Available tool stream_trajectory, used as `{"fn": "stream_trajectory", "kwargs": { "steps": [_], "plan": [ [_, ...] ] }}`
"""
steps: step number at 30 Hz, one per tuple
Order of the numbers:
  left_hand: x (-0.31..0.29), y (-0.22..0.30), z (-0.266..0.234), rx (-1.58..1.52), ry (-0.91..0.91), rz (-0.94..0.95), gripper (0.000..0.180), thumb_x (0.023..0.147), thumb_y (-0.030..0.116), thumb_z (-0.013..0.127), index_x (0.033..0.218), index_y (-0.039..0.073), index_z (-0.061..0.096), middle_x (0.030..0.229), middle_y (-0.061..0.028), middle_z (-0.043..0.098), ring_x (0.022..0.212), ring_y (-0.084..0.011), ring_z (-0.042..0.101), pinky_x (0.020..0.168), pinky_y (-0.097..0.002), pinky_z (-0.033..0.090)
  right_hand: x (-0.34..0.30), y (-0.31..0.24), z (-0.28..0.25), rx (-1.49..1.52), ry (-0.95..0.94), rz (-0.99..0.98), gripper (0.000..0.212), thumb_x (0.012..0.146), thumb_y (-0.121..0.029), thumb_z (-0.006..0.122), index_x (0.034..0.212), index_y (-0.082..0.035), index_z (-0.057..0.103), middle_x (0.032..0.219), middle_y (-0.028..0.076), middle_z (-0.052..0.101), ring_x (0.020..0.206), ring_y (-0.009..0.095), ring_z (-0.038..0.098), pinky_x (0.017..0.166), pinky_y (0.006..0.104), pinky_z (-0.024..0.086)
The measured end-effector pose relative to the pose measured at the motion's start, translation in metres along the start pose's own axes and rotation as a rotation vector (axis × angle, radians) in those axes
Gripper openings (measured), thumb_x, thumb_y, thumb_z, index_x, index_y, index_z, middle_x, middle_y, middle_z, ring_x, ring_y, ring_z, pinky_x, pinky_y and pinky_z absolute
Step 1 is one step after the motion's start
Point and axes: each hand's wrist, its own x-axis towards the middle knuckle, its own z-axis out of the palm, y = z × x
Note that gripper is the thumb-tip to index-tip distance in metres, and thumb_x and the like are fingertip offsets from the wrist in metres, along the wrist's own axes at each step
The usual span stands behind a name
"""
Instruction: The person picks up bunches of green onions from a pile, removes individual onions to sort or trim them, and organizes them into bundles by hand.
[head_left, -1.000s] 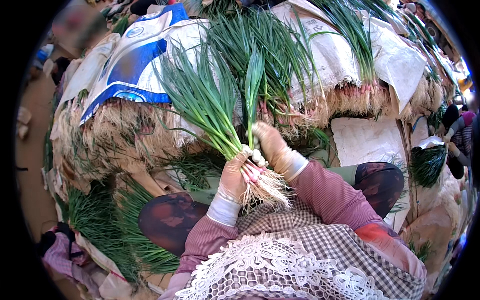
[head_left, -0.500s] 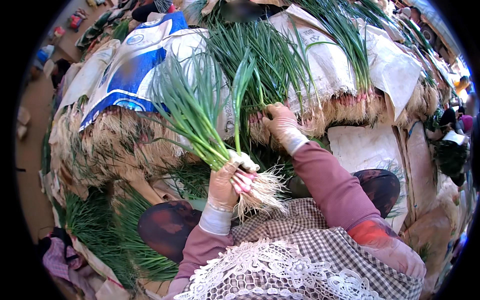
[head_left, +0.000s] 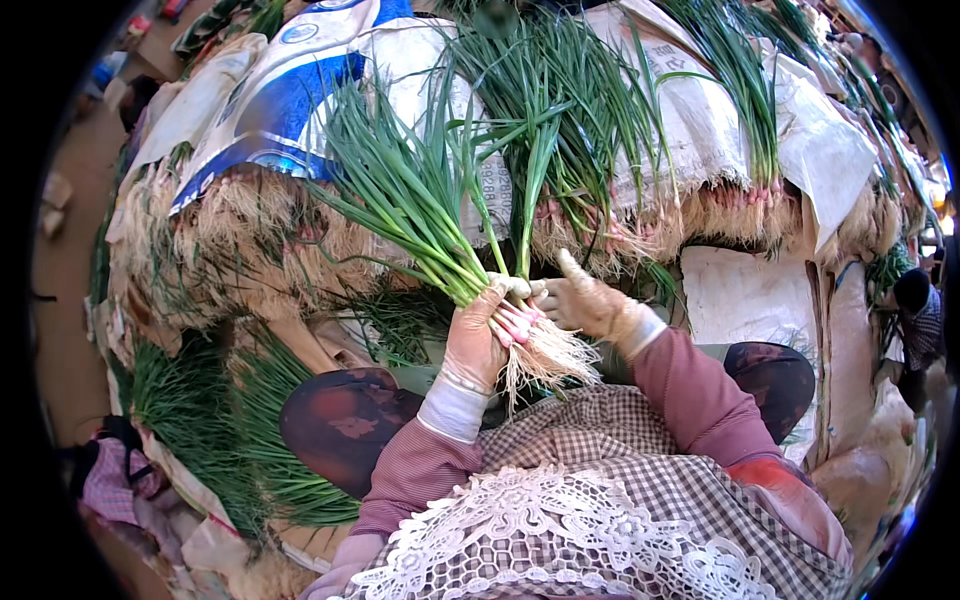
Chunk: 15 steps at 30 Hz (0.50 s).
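My left hand (head_left: 478, 338), in a pale stained glove, is closed round a bunch of spring onions (head_left: 430, 235). Their green leaves fan up and to the left, and pink bulbs with a tuft of white roots (head_left: 560, 352) stick out below the fist. Two stalks at the bunch's right side stand apart from the rest, pointing up. My right hand (head_left: 592, 300), gloved too, is right beside the bunch, its thumb raised and its fingers stretched toward the bulbs. The fingertips meet the stalk bases near my left fingers; I see nothing gripped in them.
Ahead lies a long heap of spring onions (head_left: 590, 120), roots toward me, partly covered by white sacks (head_left: 690, 110) and a blue-and-white sack (head_left: 300, 110). More green leaves (head_left: 270, 430) lie at my left. A pale sheet (head_left: 745, 295) is beyond my right knee. Another person (head_left: 918, 310) is at far right.
My right hand has come back from the heap to the bunch, and another stalk now stands at the bunch's right side. In the picture, the bunch and left hand sit slightly farther right.
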Motion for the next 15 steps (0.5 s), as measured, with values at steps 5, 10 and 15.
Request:
{"fn": "stream_trajectory", "kwargs": {
  "steps": [5,10,15],
  "plan": [
    [-0.002,0.002,-0.013,0.122,-0.039,-0.070,0.024,0.079,0.020,0.051,0.080,-0.004,0.052,0.076,-0.0182,0.058,0.061,-0.0217,0.056,0.059,-0.0297,0.048,0.048,-0.014,0.026,0.331,0.045,-0.195,0.040,0.083,-0.035,0.045,0.109,-0.004,0.045,0.080,0.008,0.059,0.055,0.015,0.054,0.043,0.0259,0.045],
    [-0.003,-0.001,-0.010,0.059,-0.081,-0.019,0.022,0.079,0.019,0.052,0.076,-0.003,0.053,0.074,-0.0162,0.058,0.062,-0.0214,0.055,0.061,-0.0302,0.047,0.055,-0.008,0.017,-1.001,0.770,-0.628,0.024,0.083,-0.020,0.043,0.100,-0.005,0.051,0.077,0.012,0.057,0.068,0.024,0.055,0.066,0.0328,0.046],
    [-0.005,-0.003,-0.008,0.362,0.049,-0.094,0.021,0.080,0.018,0.053,0.071,-0.001,0.054,0.061,-0.0104,0.057,0.045,-0.0134,0.052,0.042,-0.0225,0.043,0.013,-0.046,0.011,-0.364,0.862,-0.742,0.009,0.082,-0.015,0.050,0.080,-0.006,0.051,0.059,-0.006,0.038,0.051,0.008,0.037,0.046,0.0228,0.034]
  ]
}}
